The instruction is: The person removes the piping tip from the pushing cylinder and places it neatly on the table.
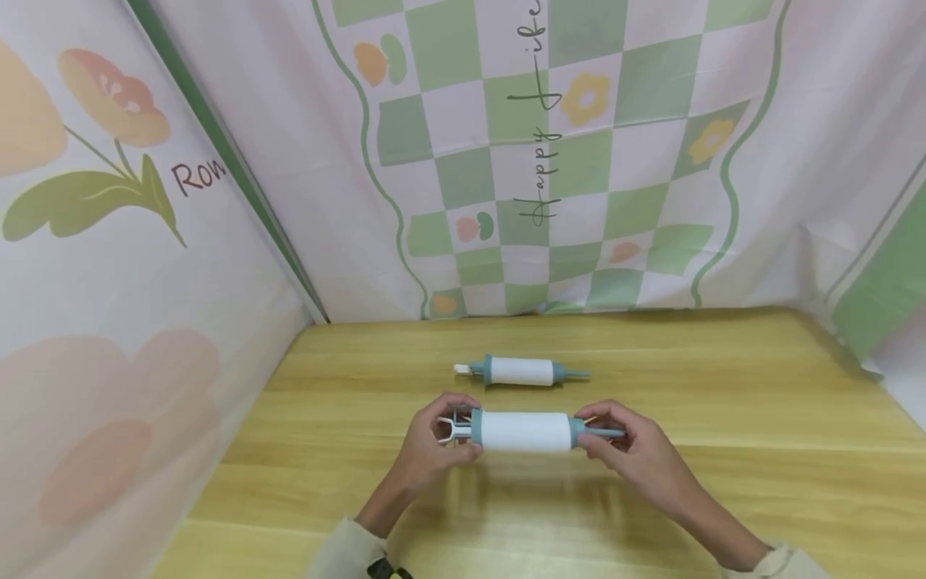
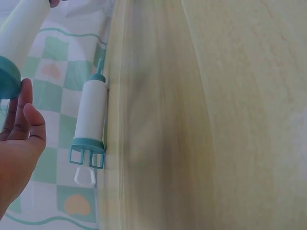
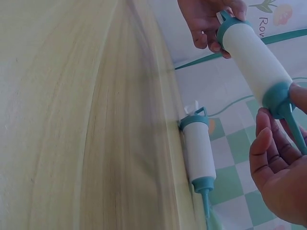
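Note:
Held level over the near part of the table is a large plastic syringe [image 1: 526, 432] with a white barrel and teal ends. My left hand [image 1: 430, 450] grips its teal collar, around the loop handles and the white plunger handle. At the other end my right hand [image 1: 644, 450] pinches the teal nozzle cap [image 3: 278, 99], and the long thin nozzle [image 3: 293, 127] runs past its fingers. Behind it, a second, similar syringe [image 1: 522, 371] lies on the table, its nozzle pointing right. In the left wrist view, only part of the held barrel [image 2: 21, 31] shows.
The wooden tabletop [image 1: 289, 450] stretches to both sides of the hands. Behind it hangs a white and green checkered cloth [image 1: 456, 177] with printed flowers and lettering. A flower-print cloth [image 1: 239, 265] borders the left side, and another cloth [image 1: 886, 281] the right.

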The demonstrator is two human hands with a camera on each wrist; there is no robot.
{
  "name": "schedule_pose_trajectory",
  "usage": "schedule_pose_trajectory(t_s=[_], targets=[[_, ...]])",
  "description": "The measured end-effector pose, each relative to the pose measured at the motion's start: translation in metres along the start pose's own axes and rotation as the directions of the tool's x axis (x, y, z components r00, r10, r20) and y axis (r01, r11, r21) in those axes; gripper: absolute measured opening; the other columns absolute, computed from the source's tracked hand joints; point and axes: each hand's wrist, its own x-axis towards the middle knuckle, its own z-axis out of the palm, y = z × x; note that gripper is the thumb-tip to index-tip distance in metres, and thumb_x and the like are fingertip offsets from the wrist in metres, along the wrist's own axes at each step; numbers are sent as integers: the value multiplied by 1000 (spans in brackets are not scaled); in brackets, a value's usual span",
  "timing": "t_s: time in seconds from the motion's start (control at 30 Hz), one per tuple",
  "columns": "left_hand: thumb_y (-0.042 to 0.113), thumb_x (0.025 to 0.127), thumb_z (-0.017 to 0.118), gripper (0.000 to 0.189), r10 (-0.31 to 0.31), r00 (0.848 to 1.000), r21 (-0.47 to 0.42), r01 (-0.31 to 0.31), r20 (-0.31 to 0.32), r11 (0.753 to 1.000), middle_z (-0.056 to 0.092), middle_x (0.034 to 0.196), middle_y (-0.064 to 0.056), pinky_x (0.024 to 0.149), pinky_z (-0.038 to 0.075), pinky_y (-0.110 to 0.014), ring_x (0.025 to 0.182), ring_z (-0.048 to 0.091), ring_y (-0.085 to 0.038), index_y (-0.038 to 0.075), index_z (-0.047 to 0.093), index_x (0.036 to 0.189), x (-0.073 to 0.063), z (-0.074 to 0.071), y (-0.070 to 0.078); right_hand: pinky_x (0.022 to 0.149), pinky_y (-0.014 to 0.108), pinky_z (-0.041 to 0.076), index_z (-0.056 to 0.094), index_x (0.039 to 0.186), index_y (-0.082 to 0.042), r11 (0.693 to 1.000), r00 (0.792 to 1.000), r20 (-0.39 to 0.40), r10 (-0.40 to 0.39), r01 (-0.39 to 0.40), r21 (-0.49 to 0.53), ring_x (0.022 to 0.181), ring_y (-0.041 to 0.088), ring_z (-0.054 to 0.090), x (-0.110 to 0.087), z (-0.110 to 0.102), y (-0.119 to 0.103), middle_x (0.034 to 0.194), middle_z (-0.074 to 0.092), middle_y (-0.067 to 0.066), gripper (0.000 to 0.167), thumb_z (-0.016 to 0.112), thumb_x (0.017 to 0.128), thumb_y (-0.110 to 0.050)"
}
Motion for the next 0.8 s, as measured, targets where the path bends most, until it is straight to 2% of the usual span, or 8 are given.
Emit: schedule_pose_trajectory(t_s=[0.13,0.33,0.47,0.57,0.63,0.8], targets=[[4,77,74,46,-4,1000,4,5,-10,1000,60,110,-14,74,56,-34,87,62,-25,5,62,120,-1,0,0,72,32,58,62,118,-1,1000,1000,-2,-31,31,-7,88,19,67,0,1,2,107,66,13,25,70,94,-7],[2,76,75,46,-4,1000,3,4,-22,1000,60,109,-14,73,56,-33,86,61,-24,5,62,120,-1,0,0,69,29,57,61,120,-2,998,999,-8,-52,52,-32,88,17,65,1,0,3,107,67,11,31,73,92,-7],[1,76,74,46,-5,1000,-5,5,-20,1000,59,110,-14,73,56,-34,87,62,-24,5,61,120,-2,-1,0,70,29,57,58,125,-2,998,998,-12,-58,57,-22,89,17,66,1,1,2,108,67,12,33,70,94,-5],[1,77,75,46,-7,1000,-8,7,-17,1000,59,111,-14,73,57,-35,87,62,-25,5,61,120,-3,-1,-1,68,30,56,58,126,-1,999,999,-21,-27,26,-37,83,18,66,1,1,-1,104,68,10,29,64,99,-8],[2,77,75,46,-8,1000,-8,8,-19,1000,59,112,-15,74,57,-35,88,62,-26,6,61,120,-3,-1,-1,62,29,52,58,126,-2,998,1000,-26,11,-12,-58,77,18,65,1,1,-3,99,68,7,27,60,102,-14],[1,77,75,46,-13,1000,-12,13,-20,1000,59,112,-15,75,57,-36,89,62,-26,5,61,120,-3,-2,-1,45,28,38,61,120,-5,992,995,-22,94,-95,-82,67,20,63,3,1,-5,87,69,4,25,56,104,-23]])
